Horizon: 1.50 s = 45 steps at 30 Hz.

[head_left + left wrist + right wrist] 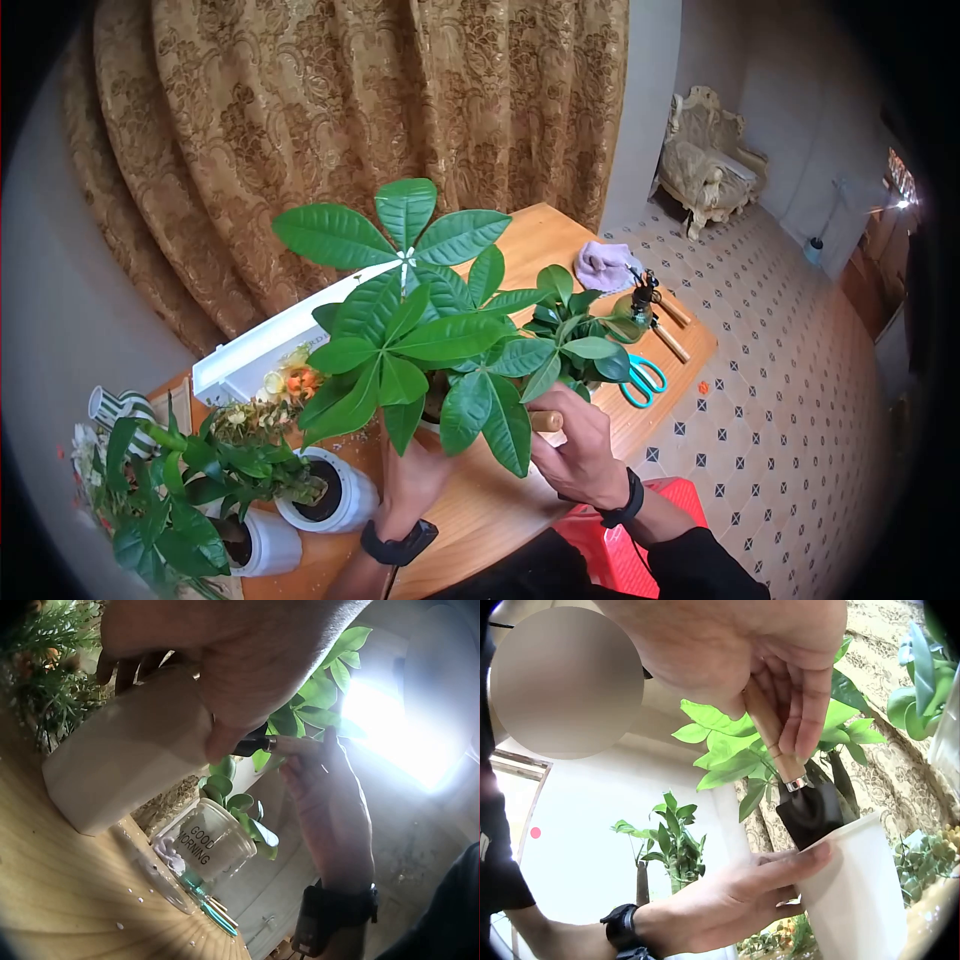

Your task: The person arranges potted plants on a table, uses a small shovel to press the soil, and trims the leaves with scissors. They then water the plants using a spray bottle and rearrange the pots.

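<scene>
A broad-leaved green plant (pixel 440 340) stands in a white pot (pixel 855 892), its leaves covering most of the pot in the head view. My left hand (pixel 202 682) grips the pot at its rim, thumb on the near edge. With its fingers curled round the wooden handle (pixel 769 731), my right hand (pixel 742 652) holds a small trowel, whose black blade (pixel 810 814) points down at the pot's rim. Both the soil and the blade's tip are hidden behind the pot wall.
Two white pots with plants (pixel 325 490) stand at the left. Behind lies a long white box (pixel 270 340). To the right are a second plant in a lettered pot (pixel 206 840), teal scissors (pixel 643 382), a spray bottle (pixel 632 312) and a purple cloth (pixel 604 266). A red stool (pixel 620 545) is below.
</scene>
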Each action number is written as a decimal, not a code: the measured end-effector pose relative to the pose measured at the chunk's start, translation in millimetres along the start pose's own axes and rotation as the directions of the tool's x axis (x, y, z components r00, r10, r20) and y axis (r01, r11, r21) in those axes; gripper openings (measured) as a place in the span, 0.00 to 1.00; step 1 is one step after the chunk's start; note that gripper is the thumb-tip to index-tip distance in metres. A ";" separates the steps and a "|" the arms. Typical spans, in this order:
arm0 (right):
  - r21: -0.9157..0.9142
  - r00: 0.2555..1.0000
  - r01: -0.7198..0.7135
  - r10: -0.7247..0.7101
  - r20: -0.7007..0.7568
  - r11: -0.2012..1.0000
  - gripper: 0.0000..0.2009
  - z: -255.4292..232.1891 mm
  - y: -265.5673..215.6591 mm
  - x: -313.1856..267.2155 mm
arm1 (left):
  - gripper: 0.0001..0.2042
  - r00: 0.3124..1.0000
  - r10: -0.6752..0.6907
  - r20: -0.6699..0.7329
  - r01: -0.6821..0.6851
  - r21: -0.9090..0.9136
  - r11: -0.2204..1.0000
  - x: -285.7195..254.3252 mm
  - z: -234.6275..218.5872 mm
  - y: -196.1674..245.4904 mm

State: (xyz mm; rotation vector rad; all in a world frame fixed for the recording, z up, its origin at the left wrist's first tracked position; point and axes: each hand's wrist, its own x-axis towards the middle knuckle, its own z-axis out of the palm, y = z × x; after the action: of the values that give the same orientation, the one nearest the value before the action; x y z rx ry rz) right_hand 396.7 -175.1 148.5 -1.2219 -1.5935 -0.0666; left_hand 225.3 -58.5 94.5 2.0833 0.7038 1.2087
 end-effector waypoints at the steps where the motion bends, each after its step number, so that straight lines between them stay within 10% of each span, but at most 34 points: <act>1: 0.000 1.000 -0.004 0.004 -0.004 1.000 0.10 -1.1 0.2 0.6 | 0.36 0.999 -0.042 0.027 0.043 -0.038 0.998 0.0 -0.7 2.4; 23: -0.085 1.000 0.010 -0.010 0.008 0.996 0.15 8.6 -4.3 15.4 | 0.22 0.988 -0.151 0.015 0.151 -0.194 0.969 4.9 -5.1 15.7; 35: -0.107 0.998 -0.032 0.027 -0.053 0.994 0.06 9.1 -7.3 10.6 | 0.28 0.988 -0.146 0.049 0.148 -0.053 0.988 -10.0 2.4 -23.1; 37: -0.155 1.000 -0.030 0.030 0.000 0.987 0.13 7.7 -4.5 8.2 | 0.31 0.998 0.062 -0.004 -0.061 0.102 0.993 -6.8 -1.4 -17.7; 45: -0.168 0.997 -0.071 0.070 -0.014 0.983 0.10 3.1 -3.0 6.2 | 0.39 0.995 -0.094 0.040 0.092 0.033 0.995 -11.7 0.3 -21.4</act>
State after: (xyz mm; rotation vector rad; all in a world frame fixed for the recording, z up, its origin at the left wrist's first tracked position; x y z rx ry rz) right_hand 393.1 -170.5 153.3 -1.4061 -1.5613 -0.1638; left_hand 217.5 -52.5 72.1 2.0707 0.7962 1.1070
